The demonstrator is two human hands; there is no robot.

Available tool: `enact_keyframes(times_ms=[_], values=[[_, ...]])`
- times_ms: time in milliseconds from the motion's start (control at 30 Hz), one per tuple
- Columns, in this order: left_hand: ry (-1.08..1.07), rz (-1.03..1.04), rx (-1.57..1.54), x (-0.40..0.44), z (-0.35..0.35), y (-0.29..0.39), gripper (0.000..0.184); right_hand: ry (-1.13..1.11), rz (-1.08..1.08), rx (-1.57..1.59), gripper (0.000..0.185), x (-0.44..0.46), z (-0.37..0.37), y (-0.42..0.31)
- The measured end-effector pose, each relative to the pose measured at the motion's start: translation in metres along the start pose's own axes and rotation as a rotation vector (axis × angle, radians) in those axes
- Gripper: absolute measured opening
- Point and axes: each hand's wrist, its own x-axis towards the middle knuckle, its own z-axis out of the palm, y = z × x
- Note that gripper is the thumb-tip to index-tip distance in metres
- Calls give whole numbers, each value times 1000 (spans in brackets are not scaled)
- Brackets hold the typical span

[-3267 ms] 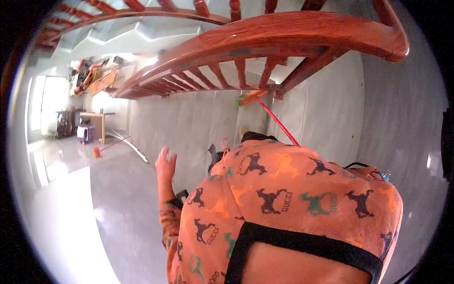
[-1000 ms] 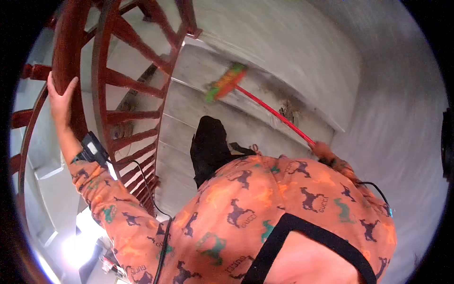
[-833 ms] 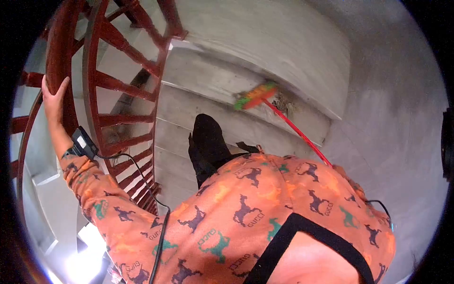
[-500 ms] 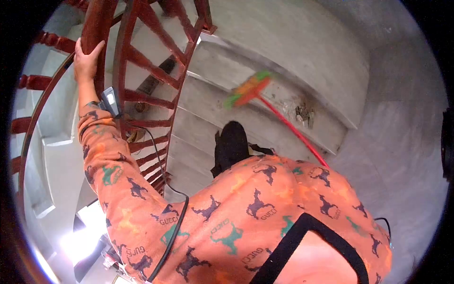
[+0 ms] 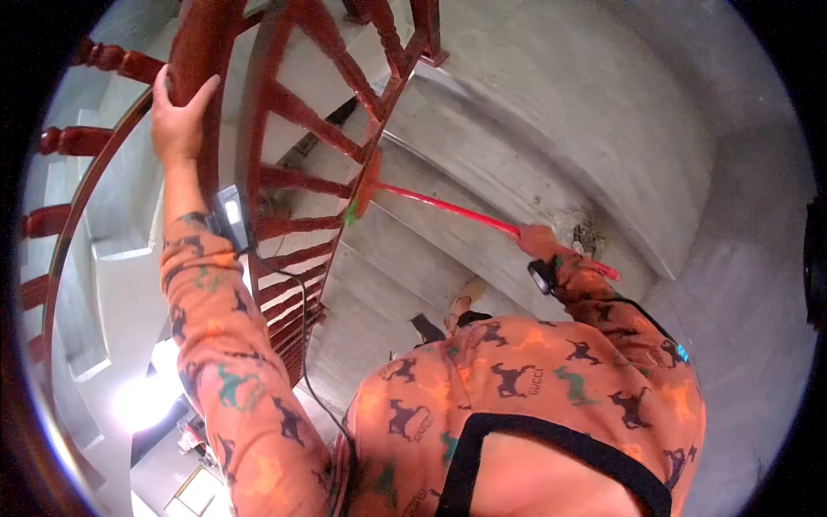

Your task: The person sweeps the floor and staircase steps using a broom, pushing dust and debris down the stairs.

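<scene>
My left hand (image 5: 180, 125) lies over the thick red-brown wooden handrail (image 5: 207, 43) at the upper left, its thumb and a finger spread around the rail. Closed around the red stick of a broom (image 5: 448, 207), my right hand (image 5: 538, 242) is right of centre, with the stick's end showing past my wrist. The broom's orange and green head (image 5: 365, 191) touches the foot of the balusters on a stair step. A small heap of debris (image 5: 582, 234) lies on a step just beyond my right hand.
Pale stair steps (image 5: 413, 267) run down towards the lower left beside the balusters (image 5: 301, 183). A wider pale step (image 5: 594, 95) curves above, and a grey wall (image 5: 758, 258) stands on the right. Black cables hang from devices strapped to both wrists.
The broom head has swung left and down to the balusters. My right hand, hidden half a second ago, now shows on the stick. My left hand still rests on the handrail.
</scene>
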Motion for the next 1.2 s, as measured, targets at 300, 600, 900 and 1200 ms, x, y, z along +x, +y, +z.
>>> enact_keyframes(times_ms=[300,600,900,1200], values=[[0,89,24,3,6,-13,77,-213,199,85,58,-51,49,68],[16,22,73,4,6,-10,78,-293,344,9,54,-245,-17,95],[8,28,69,4,4,-12,77,-36,-64,-33,49,12,-36,-54],[-5,50,0,0,1,-7,77,-325,111,164,52,-108,43,50]])
